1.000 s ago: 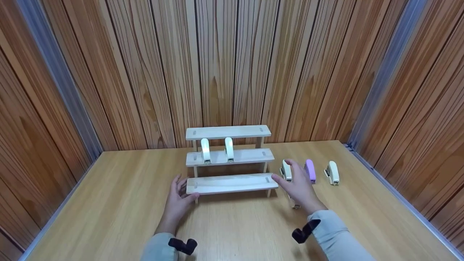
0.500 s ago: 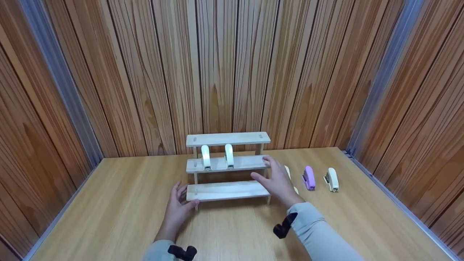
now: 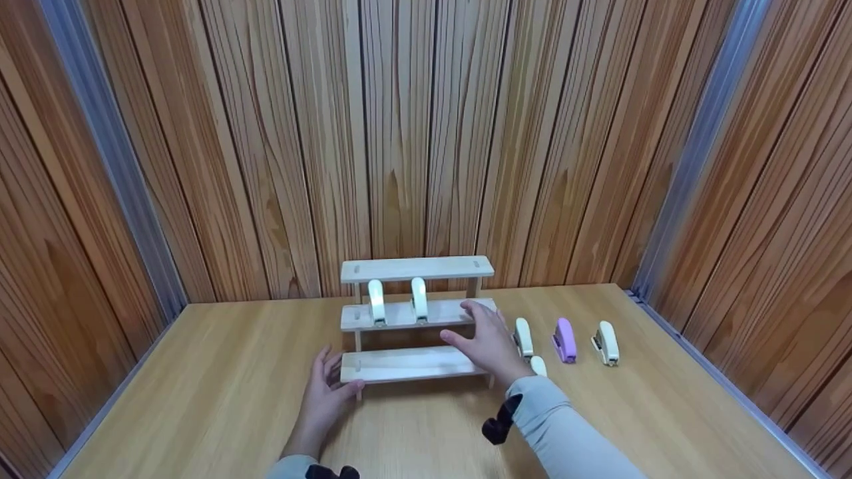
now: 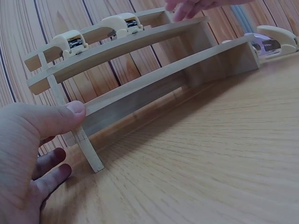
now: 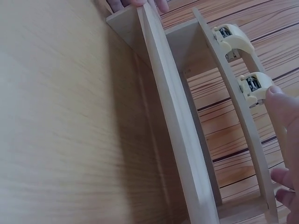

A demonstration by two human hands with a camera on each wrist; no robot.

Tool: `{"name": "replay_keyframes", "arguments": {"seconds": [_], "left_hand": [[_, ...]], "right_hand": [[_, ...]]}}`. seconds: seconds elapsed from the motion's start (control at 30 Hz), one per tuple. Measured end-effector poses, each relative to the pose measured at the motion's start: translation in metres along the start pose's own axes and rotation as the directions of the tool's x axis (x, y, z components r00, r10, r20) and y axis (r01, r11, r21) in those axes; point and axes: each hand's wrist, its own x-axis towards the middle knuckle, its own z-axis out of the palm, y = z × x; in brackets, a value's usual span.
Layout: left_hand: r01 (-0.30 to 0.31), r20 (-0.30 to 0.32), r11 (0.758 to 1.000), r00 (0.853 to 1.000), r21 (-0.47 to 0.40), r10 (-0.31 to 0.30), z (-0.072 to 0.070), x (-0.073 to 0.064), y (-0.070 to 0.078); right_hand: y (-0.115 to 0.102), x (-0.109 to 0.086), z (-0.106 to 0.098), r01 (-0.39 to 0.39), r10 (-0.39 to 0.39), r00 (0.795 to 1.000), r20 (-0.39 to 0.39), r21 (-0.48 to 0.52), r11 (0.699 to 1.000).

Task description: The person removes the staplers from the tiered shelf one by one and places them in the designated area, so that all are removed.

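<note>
Three wood-panelled walls (image 3: pixel 426 133) close round my bench (image 3: pixel 233 372), with grey metal strips (image 3: pixel 120 133) at the corners. A pale wooden rack (image 3: pixel 409 364) stands upright on the bench, its three shelves stepped up towards the back wall. Pale sleeves (image 3: pixel 572 436) cover my forearms. My left hand (image 3: pixel 323 399) is clamped on the rack's left end, thumb against the lowest shelf; the right wrist view adds my left fingertips at that end. My right hand (image 3: pixel 491 342) holds nothing, thumb and fingers apart, at the right end of the middle shelf; I can't tell whether it touches the wood. In the right wrist view its thumb overlaps a stapler, but the head view shows a gap. Two pale staplers (image 3: pixel 377 303) stand on the middle shelf, left of that hand. Right of the rack, on the bench, are a purple stapler (image 3: pixel 564 340) and three pale ones, one partly hidden by my wrist; only the head view takes in all four. Both wrist views show the shelf staplers' dark metal noses (image 5: pixel 252 84).
</note>
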Motion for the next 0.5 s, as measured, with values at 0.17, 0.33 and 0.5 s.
{"name": "replay_keyframes", "arguments": {"seconds": [0.17, 0.33, 0.5], "left_hand": [[0.052, -0.005, 0.999, 0.999, -0.010, -0.052, 0.001, 0.003, 0.003], [0.080, -0.011, 0.997, 0.997, 0.001, -0.080, 0.002, 0.004, 0.004], [0.075, -0.020, 0.997, 0.997, -0.008, -0.075, 0.001, 0.006, 0.005]], "right_hand": [[-0.004, 0.002, 0.006, -0.049, 0.048, 0.999, 0.008, 0.022, 0.999], [-0.007, 0.005, 0.013, -0.083, 0.083, 0.997, -0.002, 0.049, 0.995], [-0.011, 0.011, 0.018, -0.069, 0.070, 0.997, -0.017, 0.060, 0.996]]}}
